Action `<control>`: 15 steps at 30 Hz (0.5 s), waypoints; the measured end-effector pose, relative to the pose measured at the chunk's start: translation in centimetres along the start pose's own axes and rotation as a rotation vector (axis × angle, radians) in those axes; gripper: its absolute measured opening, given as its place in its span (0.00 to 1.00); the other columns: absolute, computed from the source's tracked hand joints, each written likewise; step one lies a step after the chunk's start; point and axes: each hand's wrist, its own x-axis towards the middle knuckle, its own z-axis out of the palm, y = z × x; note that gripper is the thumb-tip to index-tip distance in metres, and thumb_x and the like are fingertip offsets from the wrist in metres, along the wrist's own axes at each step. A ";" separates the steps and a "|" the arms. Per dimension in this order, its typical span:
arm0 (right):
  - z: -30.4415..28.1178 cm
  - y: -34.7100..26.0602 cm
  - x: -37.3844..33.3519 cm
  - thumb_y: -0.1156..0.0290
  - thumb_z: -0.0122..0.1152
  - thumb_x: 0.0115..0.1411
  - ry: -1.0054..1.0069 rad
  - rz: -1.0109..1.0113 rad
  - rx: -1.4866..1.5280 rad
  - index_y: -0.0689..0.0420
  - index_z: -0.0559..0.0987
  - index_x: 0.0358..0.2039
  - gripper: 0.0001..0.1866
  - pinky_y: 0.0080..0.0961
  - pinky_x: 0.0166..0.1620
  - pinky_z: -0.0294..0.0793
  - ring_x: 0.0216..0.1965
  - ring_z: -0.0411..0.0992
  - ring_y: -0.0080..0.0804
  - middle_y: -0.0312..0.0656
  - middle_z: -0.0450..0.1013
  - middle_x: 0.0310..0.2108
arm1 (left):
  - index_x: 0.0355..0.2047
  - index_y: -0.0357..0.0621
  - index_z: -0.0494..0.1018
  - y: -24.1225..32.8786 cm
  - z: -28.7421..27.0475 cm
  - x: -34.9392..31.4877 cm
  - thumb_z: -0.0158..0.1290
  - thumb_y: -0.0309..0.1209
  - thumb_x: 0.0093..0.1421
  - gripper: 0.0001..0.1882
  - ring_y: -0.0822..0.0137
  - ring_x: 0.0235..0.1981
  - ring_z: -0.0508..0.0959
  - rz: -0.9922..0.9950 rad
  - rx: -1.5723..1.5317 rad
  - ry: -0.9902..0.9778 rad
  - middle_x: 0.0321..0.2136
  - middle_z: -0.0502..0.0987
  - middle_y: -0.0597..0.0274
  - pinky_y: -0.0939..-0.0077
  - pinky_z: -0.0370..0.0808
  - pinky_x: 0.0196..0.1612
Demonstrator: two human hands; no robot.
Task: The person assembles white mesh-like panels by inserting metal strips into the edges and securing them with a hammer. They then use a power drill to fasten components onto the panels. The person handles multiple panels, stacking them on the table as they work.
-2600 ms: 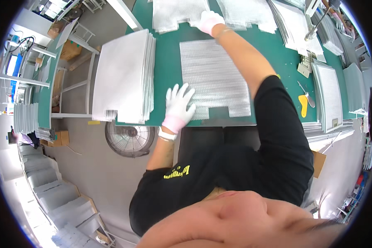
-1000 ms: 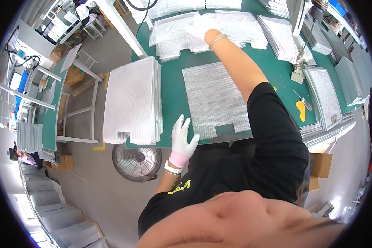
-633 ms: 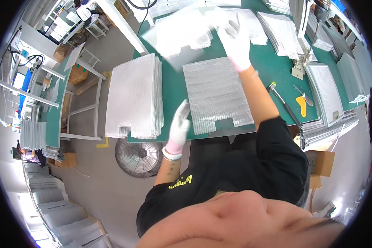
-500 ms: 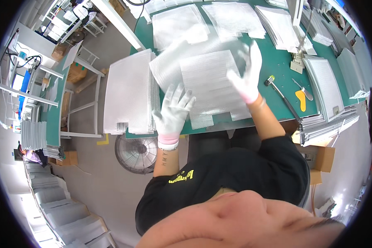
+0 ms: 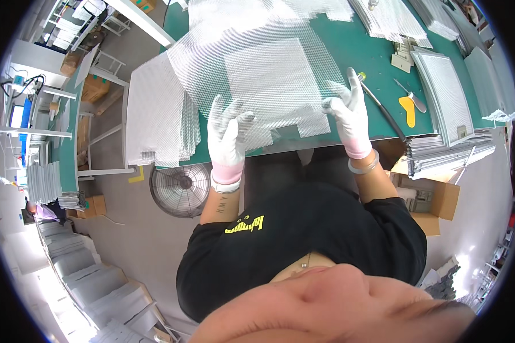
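Both my hands wear white gloves with greyish fingertips and pink cuffs. My left hand [image 5: 228, 140] is at the near left of a notched mesh panel [image 5: 269, 74], its fingers apart and slightly bent. My right hand [image 5: 349, 117] is at the panel's near right corner, also open, with the index finger stretched out and the thumb apart. A larger see-through mesh sheet [image 5: 203, 71] lies slantwise across the panel, reaching past it to the far left. Whether the fingertips touch the mesh is hard to tell.
A stack of mesh panels [image 5: 154, 108] lies left on the green table [image 5: 337, 46]. To the right are a hammer [image 5: 383, 108], a yellow-handled tool [image 5: 407, 111] and framed panels [image 5: 446, 94]. A floor fan [image 5: 180, 191] and an open carton [image 5: 435, 200] stand below the table's near edge.
The blurred mesh sheet now looks sharp and spread over the notched panel. My left hand has turned with fingers more bent; my right hand has lowered relative to the panel. The whole view has shifted.
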 end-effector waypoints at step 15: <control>1.3 3.6 -1.9 0.73 0.64 0.65 0.033 0.104 0.199 0.60 0.75 0.51 0.15 0.27 0.42 0.79 0.37 0.78 0.31 0.43 0.78 0.38 | 0.71 0.51 0.49 -1.5 1.7 -2.1 0.45 0.24 0.72 0.31 0.58 0.52 0.78 0.083 0.065 0.025 0.63 0.67 0.51 0.55 0.76 0.57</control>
